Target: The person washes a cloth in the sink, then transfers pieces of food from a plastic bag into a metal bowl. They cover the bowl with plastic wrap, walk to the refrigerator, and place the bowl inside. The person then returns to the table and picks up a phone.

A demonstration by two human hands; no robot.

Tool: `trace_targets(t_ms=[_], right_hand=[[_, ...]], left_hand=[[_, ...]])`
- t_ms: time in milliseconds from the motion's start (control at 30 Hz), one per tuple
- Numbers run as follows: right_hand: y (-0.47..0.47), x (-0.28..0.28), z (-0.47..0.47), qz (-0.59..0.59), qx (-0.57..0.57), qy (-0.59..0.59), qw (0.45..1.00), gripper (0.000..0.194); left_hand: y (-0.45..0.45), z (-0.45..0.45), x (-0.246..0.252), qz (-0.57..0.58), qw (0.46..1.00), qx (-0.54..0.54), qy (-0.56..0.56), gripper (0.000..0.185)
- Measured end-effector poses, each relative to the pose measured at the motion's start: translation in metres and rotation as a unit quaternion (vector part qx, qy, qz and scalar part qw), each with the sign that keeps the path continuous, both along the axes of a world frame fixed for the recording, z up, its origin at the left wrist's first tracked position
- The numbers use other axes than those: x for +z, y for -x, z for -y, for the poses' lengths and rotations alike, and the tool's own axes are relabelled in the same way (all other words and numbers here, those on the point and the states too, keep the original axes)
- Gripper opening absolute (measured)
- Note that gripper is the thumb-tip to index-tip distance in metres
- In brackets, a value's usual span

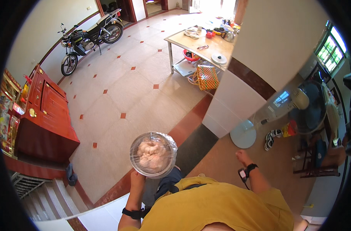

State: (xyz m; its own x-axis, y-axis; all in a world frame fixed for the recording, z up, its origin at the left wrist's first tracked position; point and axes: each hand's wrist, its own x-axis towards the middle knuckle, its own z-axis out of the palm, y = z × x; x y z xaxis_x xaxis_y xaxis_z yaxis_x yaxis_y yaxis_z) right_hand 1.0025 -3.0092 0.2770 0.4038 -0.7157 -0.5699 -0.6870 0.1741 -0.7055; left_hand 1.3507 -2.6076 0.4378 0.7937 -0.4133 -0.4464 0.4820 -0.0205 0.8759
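Observation:
My left hand [138, 176] grips the near rim of a round metal bowl [132, 161], thumb up on its edge. Clear plastic film [172, 141] is stretched over the bowl's mouth and bunches at its right side. Under the film lies a pale pink, lumpy mass [153, 156], perhaps dough or minced meat. My right hand [244, 158] hangs off to the right, fingers curled and nothing visible in them. On that wrist is a black strap with a small device [242, 174]. Beyond the right hand stands the round base [242, 134] of a standing fan.
A doorway threshold [197, 147] crosses the floor beneath me, beside a tiled wall end [230, 104]. A red cabinet [52, 112] and descending stairs [52, 199] are to the left. Farther off are a motorcycle [88, 40] and a cluttered table [190, 42]. Shoes [271, 138] lie right.

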Motion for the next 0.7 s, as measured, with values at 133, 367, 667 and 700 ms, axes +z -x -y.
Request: trace_targets(t_ms=[133, 367, 667, 700], right_hand=[[-0.145, 0.022, 0.055, 0.063, 0.008, 0.006, 0.998, 0.027], [-0.266, 0.036, 0.033, 0.013, -0.011, -0.115, 0.993, 0.023], [-0.310, -0.007, 0.089, -0.133, -0.071, -0.206, 0.967, 0.014], [-0.323, -0.016, 0.106, -0.173, -0.067, -0.212, 0.959, 0.015]], left_hand=[[-0.075, 0.036, 0.014, 0.013, 0.999, -0.008, -0.039, 0.021], [-0.258, 0.088, 0.022, 0.018, 0.982, -0.036, -0.184, 0.024], [-0.438, 0.220, 0.033, -0.031, 0.996, 0.001, -0.085, 0.024], [-0.455, 0.239, 0.030, -0.037, 0.996, 0.012, -0.081, 0.023]])
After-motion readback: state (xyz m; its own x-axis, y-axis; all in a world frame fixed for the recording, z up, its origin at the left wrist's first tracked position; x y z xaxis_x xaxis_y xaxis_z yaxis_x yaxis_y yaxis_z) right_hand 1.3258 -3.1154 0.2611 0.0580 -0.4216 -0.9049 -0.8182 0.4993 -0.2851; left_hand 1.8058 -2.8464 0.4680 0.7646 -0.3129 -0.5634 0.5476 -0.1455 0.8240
